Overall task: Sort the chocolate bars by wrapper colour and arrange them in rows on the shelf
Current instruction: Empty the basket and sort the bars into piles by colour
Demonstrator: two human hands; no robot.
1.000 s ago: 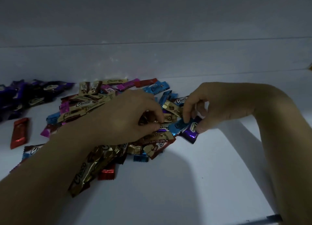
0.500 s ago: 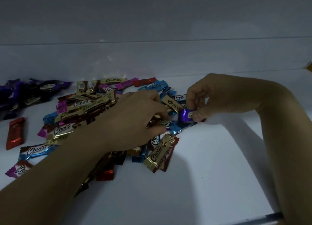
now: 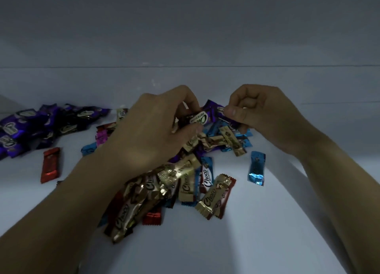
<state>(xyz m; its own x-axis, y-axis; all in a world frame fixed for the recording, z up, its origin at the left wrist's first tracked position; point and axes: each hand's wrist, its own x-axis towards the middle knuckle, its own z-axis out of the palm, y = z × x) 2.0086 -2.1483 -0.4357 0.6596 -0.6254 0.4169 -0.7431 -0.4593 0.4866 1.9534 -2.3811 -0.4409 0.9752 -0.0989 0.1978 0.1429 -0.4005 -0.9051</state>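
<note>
Pinching purple bar (image 3: 213, 110) at its right end with right hand (image 3: 265, 117), thumb and curled forefinger clamped on the wrapper. Gripping the other end with left hand (image 3: 156, 129), thumb under, fingers curled over, "Choco" oval label upside down between them. Held up just above the mixed pile (image 3: 185, 183), off the shelf (image 3: 277, 222), mid-frame toward the back; can't tell whether one purple bar or two overlapping across the two grips. Directly below and nearer the camera: mixed pile of gold, blue, red, brown and pink bars, heaped and overlapping, partly hidden under left forearm (image 3: 61, 201). Gold bar (image 3: 214, 195) at pile's near right edge, lying across a red-brown one. Single blue bar (image 3: 256, 167) flat on shelf just right of pile, apart from it. Single red bar (image 3: 50, 164) flat on shelf to the left, also apart. Further left, near the back wall (image 3: 185, 82): purple group (image 3: 41, 125), many purple bars bunched and overlapping, loosely heaped. Right forearm (image 3: 333, 181) reaching in from lower right. Dim lighting; white shelf, white wall.
</note>
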